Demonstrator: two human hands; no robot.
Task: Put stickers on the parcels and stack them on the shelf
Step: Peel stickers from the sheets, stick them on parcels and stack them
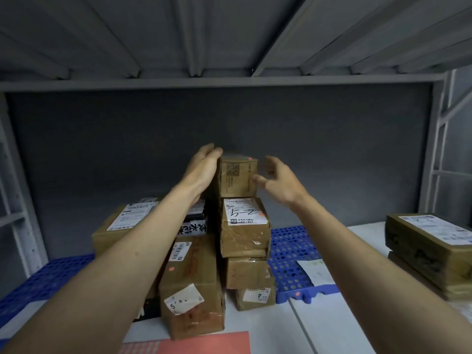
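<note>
A: What could be upset from here?

B: The small top parcel [238, 176] has been set on a narrow column of boxes on the shelf [332, 315], between the two hands. The left hand [203, 169] is laid flat against its left side, fingers straight and pressed together. The right hand [277, 180] is held just to the right of it, fingers spread and loosely curled, the thumb near or at the front right edge; contact cannot be confirmed. If the left hand is pushed harder without a counter from the right, the parcel could be slid or tipped off toward the right hand.

A: And the column itself?

B: The labelled parcel [245, 227] directly below the hands looks crumpled and is seated slightly askew, so an uneven base is likely. A sideways shove could bring several boxes down onto the blue perforated mat [291, 251] below the right forearm.

A: What cannot be made out?

B: The top parcel's far side and back are hidden. Whether a sticker has been applied to it cannot be told; only a printed code is seen on its front. The boxes under the left forearm are partly covered, and the red sheet [204, 343] nearest the viewer is cut off by the frame edge.
</note>
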